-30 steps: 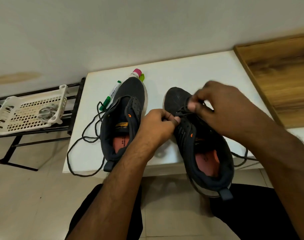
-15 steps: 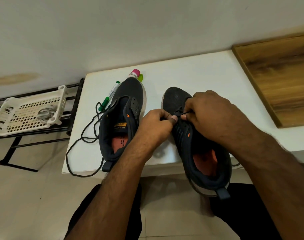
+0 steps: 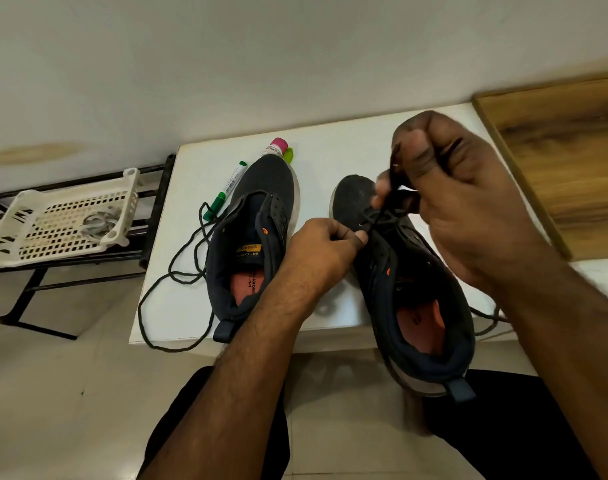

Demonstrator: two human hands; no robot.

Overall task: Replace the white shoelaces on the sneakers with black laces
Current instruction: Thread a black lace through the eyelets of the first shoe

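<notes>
black lace [image 3: 382,213] runs thru the far eyelets of the right sneaker [image 3: 409,282], which sits on the near right of the white table [image 3: 330,147], heel hanging over the near edge. right hand [image 3: 468,202] raised above the toe, fingers curled, pinching the lace end and holding it up. left hand [image 3: 323,251] at the shoe's left side, thumb and fingers pinching the lace by the eyelets. hands near each other, not touching. left sneaker [image 3: 254,237] lies just left of the left hand, unlaced, w/ a 2nd black lace [image 3: 178,271] looped loose on the table's left and over its edge. green marker [image 3: 226,190] beside its toe, pink-capped bottle [image 3: 276,148] at far end. white basket [image 3: 60,223] on a black rack [image 3: 150,216] far left. wood panel [image 3: 565,161] at right.
</notes>
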